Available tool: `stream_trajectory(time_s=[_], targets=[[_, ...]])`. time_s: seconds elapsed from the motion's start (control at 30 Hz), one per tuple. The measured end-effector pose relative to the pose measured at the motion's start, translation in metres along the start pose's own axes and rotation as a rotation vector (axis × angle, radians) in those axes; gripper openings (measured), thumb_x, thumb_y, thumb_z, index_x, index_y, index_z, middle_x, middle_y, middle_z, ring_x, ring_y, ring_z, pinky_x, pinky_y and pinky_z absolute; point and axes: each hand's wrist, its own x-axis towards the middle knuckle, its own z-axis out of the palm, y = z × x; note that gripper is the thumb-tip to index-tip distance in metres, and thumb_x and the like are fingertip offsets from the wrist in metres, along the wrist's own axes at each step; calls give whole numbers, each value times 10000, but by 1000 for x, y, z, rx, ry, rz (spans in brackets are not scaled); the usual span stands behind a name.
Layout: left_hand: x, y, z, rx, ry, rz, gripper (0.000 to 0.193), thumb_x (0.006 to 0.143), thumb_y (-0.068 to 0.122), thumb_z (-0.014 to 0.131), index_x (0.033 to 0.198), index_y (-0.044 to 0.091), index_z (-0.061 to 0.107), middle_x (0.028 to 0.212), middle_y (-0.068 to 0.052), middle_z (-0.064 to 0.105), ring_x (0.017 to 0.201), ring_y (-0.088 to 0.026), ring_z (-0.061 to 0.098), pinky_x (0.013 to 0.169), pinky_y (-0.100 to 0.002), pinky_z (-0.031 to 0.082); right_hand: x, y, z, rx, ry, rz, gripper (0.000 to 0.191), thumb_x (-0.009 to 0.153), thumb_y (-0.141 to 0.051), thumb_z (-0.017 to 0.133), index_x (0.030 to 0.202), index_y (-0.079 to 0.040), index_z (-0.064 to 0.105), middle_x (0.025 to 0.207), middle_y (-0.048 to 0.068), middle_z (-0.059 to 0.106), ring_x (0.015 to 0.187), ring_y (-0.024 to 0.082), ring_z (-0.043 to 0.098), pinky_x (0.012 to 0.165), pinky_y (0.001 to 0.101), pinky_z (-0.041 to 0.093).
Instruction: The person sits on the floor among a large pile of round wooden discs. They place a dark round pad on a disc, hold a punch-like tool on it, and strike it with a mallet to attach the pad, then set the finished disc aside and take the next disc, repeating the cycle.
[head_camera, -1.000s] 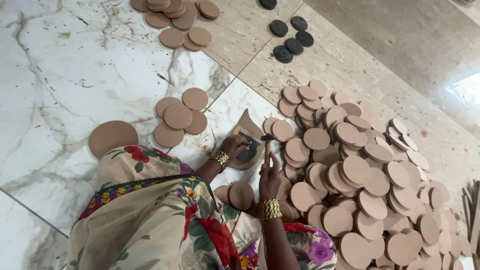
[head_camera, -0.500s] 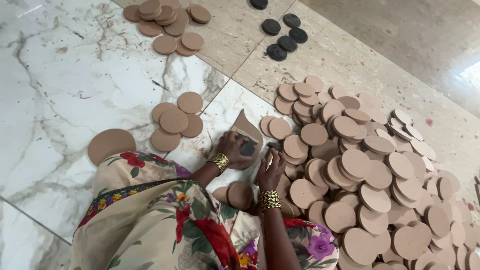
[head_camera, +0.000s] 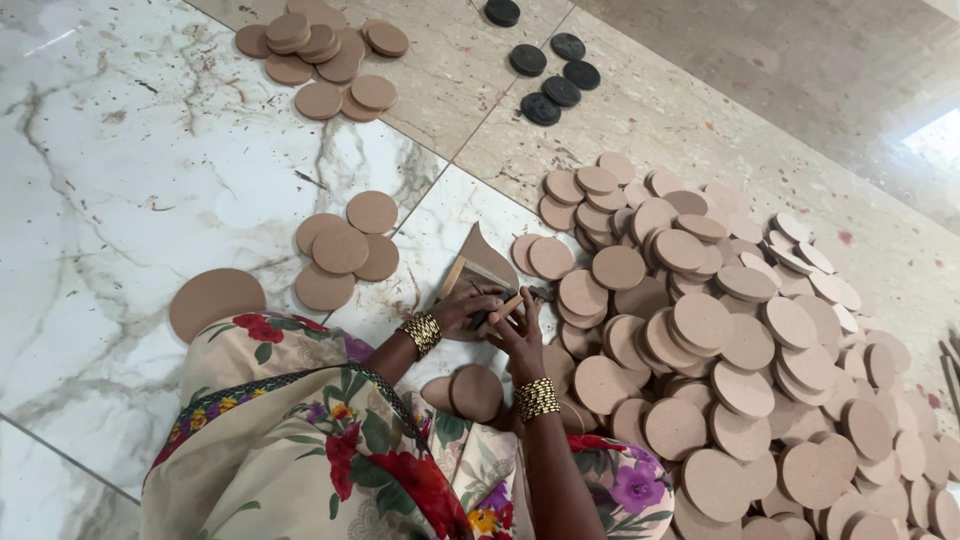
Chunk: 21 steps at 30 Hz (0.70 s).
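My left hand (head_camera: 462, 310) and my right hand (head_camera: 522, 338) meet just in front of my lap, over a folded brown sheet (head_camera: 482, 255) lying on the floor. The left hand grips a small dark disc (head_camera: 488, 318), mostly hidden by the fingers. The right hand pinches a thin wooden stick (head_camera: 511, 303) whose tip touches that disc. Both wrists wear gold bangles. Two plain brown round discs (head_camera: 476, 392) lie below the hands, against my floral garment.
A big heap of brown round discs (head_camera: 720, 340) spreads to the right. A small cluster of discs (head_camera: 340, 250) and one larger disc (head_camera: 215, 300) lie left. Another cluster (head_camera: 320, 45) and several black discs (head_camera: 555, 75) lie farther off on the marble floor.
My right hand has moved left from the heap's edge to join the left hand at the dark disc. The view has shifted slightly.
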Motion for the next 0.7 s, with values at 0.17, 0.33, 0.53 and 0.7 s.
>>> stream_trajectory(time_s=[0.17, 0.33, 0.53, 0.7], targets=[[-14, 18, 3, -274, 60, -59, 675, 839, 476, 739, 1364, 79, 588, 1156, -97, 708, 980, -171, 688, 787, -352, 585, -6, -10, -8, 342, -112, -87, 852, 859, -124, 626, 1639, -142, 284, 1412, 209, 567, 1217, 361, 603, 959, 526, 546], [-30, 52, 2, -384, 136, -60, 797, 755, 626, 771, 1357, 135, 591, 1196, -89, 695, 1008, -205, 669, 785, -403, 561, -6, -13, -24, 947, -280, -67, 698, 853, -182, 596, 1505, -4, 423, 1401, 204, 593, 1246, 435, 600, 964, 761, 461], [-27, 58, 10, -417, 136, -70, 777, 748, 625, 763, 1342, 150, 600, 1218, -86, 694, 1042, -226, 679, 817, -449, 569, 4, -1, -36, 885, -177, -51, 484, 903, -174, 588, 1353, 0, 538, 1342, 168, 627, 1241, 433, 600, 997, 804, 426], [-25, 50, 9, -432, 125, -84, 744, 756, 605, 770, 1320, 147, 607, 1198, -76, 698, 1026, -227, 684, 813, -457, 577, 13, 4, -51, 797, -124, -47, 469, 908, -166, 601, 1327, 34, 537, 1310, 191, 632, 1205, 422, 611, 949, 778, 491]])
